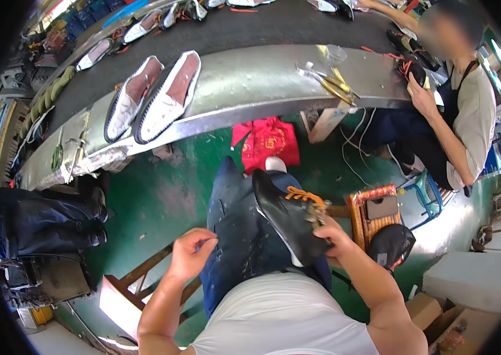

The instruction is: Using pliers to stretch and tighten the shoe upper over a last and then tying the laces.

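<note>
A black leather shoe with a white sole edge rests across my lap, its toe pointing away from me. Orange laces lie bunched over its opening. Behind them is a brass-coloured metal piece whose kind I cannot make out. My right hand is closed around the shoe's heel end, close to that metal piece. To the left of my thigh, my left hand hovers with fingers curled and thumb pressed in. Whatever it may hold is too small to see.
A metal-edged bench curves ahead, carrying two white shoe uppers and yellow-handled pliers. Red cloth lies beneath it. At right, a co-worker holds a dark shoe. A woven stool and black cap are near my right arm.
</note>
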`<state>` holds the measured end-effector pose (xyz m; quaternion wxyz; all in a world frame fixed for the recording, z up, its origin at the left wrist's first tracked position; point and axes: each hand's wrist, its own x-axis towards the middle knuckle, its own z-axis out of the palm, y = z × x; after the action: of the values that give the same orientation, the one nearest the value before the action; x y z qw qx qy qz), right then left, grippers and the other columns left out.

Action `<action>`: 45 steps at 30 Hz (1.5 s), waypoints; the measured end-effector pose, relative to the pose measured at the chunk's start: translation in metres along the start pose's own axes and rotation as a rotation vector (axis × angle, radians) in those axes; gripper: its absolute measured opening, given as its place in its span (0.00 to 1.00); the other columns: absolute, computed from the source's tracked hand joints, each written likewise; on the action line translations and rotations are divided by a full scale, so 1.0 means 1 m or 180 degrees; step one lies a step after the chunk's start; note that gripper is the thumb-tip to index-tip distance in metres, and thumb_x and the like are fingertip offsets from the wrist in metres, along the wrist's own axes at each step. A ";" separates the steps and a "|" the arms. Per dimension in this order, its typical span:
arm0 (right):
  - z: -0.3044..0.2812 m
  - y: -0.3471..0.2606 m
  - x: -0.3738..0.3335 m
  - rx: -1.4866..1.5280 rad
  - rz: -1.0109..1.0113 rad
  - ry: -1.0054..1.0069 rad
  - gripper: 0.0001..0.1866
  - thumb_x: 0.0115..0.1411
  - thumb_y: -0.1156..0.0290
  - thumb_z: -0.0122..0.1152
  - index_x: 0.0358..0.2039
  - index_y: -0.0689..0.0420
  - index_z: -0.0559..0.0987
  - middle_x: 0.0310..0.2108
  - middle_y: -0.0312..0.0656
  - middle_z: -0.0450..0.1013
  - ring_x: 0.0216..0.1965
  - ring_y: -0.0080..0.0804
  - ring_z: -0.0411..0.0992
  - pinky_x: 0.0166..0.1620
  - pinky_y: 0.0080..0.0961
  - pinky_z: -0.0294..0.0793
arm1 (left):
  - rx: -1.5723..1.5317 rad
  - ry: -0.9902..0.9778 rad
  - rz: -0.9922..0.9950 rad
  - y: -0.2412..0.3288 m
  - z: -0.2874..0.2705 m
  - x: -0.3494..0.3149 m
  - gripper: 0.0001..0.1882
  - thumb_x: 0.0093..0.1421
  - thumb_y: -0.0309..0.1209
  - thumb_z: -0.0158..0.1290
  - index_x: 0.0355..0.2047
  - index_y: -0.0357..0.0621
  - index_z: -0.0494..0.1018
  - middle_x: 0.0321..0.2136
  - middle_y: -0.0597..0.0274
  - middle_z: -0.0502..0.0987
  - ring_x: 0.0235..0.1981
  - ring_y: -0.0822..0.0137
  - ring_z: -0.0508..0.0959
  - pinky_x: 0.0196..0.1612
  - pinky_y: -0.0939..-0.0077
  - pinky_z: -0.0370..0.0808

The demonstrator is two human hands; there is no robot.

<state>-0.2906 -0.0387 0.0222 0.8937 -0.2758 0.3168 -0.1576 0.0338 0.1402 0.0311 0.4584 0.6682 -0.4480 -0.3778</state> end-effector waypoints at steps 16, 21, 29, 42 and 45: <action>0.062 -0.383 0.289 -0.1069 -0.1509 0.0650 0.17 0.55 0.69 0.65 0.44 0.62 0.76 0.37 0.44 0.78 0.38 0.36 0.79 0.43 0.40 0.81 | -0.0203 -0.0435 0.0446 0.154 -0.104 0.217 0.03 0.61 0.19 0.56 0.36 0.32 0.76 0.38 0.56 0.79 0.39 0.71 0.76 0.46 0.77 0.73; 0.015 -0.459 0.377 -0.1857 -0.1909 0.1671 0.22 0.51 0.66 0.67 0.45 0.65 0.78 0.38 0.46 0.78 0.38 0.39 0.80 0.44 0.37 0.80 | 0.0239 -0.0336 0.0459 0.186 -0.112 0.312 0.04 0.63 0.24 0.55 0.34 0.35 0.77 0.34 0.61 0.80 0.33 0.75 0.77 0.36 0.80 0.73; -0.002 -0.500 0.335 -0.4813 -0.0913 0.2033 0.35 0.57 0.39 0.58 0.39 0.66 0.82 0.43 0.54 0.77 0.41 0.46 0.77 0.43 0.41 0.76 | 0.0624 -0.0507 0.0023 0.191 -0.082 0.431 0.08 0.63 0.32 0.58 0.34 0.38 0.78 0.27 0.67 0.78 0.28 0.79 0.74 0.30 0.84 0.70; -0.184 -0.507 0.291 -0.5549 -0.2743 0.3131 0.24 0.63 0.52 0.56 0.43 0.63 0.79 0.47 0.54 0.75 0.53 0.51 0.71 0.56 0.42 0.70 | 0.1524 -0.0229 0.0458 0.211 0.075 0.703 0.13 0.64 0.40 0.56 0.41 0.46 0.77 0.30 0.72 0.75 0.29 0.79 0.72 0.28 0.81 0.70; -0.172 -0.506 0.297 -0.5527 -0.2200 0.3136 0.22 0.62 0.54 0.57 0.42 0.63 0.80 0.45 0.52 0.76 0.52 0.49 0.72 0.55 0.41 0.71 | 0.2089 0.0013 0.0928 0.220 0.116 0.785 0.22 0.59 0.44 0.60 0.44 0.38 0.77 0.36 0.55 0.81 0.35 0.64 0.79 0.40 0.71 0.75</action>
<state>-0.2343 -0.6457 0.0678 0.0690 -0.8014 0.5529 -0.2174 0.1179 -0.6732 0.1326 0.2693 0.7097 -0.6351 -0.1430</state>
